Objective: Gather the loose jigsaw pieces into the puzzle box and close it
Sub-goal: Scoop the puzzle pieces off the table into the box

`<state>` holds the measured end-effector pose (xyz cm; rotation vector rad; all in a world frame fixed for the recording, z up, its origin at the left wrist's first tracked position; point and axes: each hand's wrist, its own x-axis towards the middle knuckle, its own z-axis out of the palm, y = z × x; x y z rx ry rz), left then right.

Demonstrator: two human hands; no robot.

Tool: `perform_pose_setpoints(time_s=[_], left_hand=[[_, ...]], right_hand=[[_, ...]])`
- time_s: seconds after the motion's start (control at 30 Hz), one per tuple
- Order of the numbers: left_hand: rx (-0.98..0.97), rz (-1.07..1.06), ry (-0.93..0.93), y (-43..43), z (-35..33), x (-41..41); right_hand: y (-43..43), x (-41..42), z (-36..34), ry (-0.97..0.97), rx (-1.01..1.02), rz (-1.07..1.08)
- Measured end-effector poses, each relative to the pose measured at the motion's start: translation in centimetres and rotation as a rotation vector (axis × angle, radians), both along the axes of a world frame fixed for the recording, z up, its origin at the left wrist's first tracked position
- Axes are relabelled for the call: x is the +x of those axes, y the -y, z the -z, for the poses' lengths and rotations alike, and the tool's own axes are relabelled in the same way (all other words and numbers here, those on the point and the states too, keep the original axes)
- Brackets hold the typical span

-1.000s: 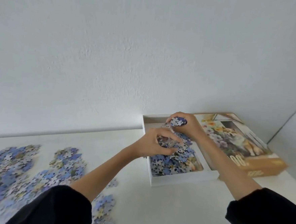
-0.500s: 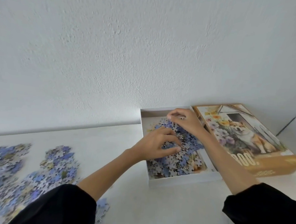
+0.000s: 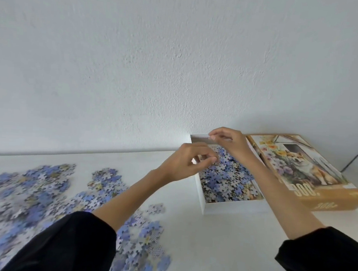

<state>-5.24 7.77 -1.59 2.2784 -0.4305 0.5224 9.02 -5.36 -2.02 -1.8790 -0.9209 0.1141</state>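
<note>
White table [image 3: 219,244]: loose pieces [image 3: 42,193], box [image 3: 232,208], lid [image 3: 310,176].

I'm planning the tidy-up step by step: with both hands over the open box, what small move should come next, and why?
Probably swing the left hand back to the loose pieces on the table for another handful. Both hands look empty above the box tray, the right hand near its far wall. Many pieces remain outside, and the lid lies beside the tray, so closing seems premature.

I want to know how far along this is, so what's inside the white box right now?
The white box holds a heap of blue and white jigsaw pieces. Both hands hover above, hiding the far end; its bottom is covered.
</note>
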Motion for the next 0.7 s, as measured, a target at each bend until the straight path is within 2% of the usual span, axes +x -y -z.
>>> perform_pose_setpoints(time_s=[0.27, 0.6, 0.7], left_hand=[[0.060, -0.158, -0.011, -7.8, -0.4, -10.9], [0.136, -0.292, -0.159, -18.9, 3.8, -26.0], [0.151, -0.287, -0.200, -20.8, 5.2, -29.3]], right_hand=[[-5.5, -10.5, -0.8, 0.021, -0.008, -0.105], [-13.0, -25.9, 5.4, -0.062, -0.133, -0.246], [-15.0, -29.6, 6.7, -0.022, -0.135, -0.251]])
